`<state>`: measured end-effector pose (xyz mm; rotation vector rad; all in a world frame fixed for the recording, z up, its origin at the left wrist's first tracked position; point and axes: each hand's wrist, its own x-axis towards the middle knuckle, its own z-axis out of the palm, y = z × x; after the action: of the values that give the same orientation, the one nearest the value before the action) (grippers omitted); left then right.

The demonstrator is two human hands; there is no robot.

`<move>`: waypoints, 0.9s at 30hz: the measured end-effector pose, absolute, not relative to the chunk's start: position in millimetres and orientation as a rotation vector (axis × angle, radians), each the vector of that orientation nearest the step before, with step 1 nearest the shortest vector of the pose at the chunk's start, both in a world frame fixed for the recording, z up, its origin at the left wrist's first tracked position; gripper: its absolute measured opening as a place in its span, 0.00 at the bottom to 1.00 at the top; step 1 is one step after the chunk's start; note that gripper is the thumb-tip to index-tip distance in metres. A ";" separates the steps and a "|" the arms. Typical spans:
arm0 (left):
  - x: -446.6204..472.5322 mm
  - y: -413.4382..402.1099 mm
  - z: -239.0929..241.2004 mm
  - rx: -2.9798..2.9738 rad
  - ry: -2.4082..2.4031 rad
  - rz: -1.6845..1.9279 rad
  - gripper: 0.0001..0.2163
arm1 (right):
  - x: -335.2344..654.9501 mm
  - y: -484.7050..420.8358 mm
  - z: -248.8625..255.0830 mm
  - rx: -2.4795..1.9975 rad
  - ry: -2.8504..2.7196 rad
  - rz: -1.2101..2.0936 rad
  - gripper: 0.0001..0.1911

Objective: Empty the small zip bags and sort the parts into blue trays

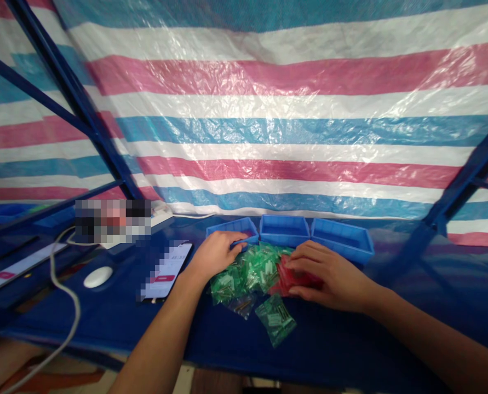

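Observation:
My left hand [219, 253] lies over the front wall of the left blue bin [211, 228], its thumb and forefinger apart with nothing visible between them. Cupped around red plastic bags [283, 276] is my right hand [329, 273], with the fingers on the far side and the thumb on the near side. Between the hands is a heap of green plastic bags [260, 265] with small pale and metal pieces inside. A single green bag [275, 319] lies in front of the heap, next to a clear bag [242, 304] holding thin brownish pieces.
A middle blue bin [285, 236] and a right blue bin [350, 246] stand behind the heap. To the left are a phone [167, 273], a white mouse [98, 277], another phone [22, 268] and a white cable [77, 306]. Blue frame posts [104, 153] flank the blue table [235, 339].

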<state>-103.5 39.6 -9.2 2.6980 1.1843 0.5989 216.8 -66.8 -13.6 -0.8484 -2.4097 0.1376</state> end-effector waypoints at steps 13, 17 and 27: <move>-101.8 37.9 -11.8 2.755 1.239 0.685 0.13 | 209.0 -67.4 -22.3 -0.767 -2.331 0.082 0.10; -94.0 28.0 -2.5 2.733 1.153 0.898 0.12 | 206.2 -68.7 -19.2 -0.787 -2.234 0.083 0.08; -82.9 19.3 -3.0 2.724 1.090 0.971 0.13 | 185.8 -71.7 -6.9 -0.716 -2.475 0.034 0.30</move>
<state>-82.9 19.3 -3.0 2.7237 1.0901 0.9714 185.8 -71.7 -6.9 -0.7155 -2.4746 0.0344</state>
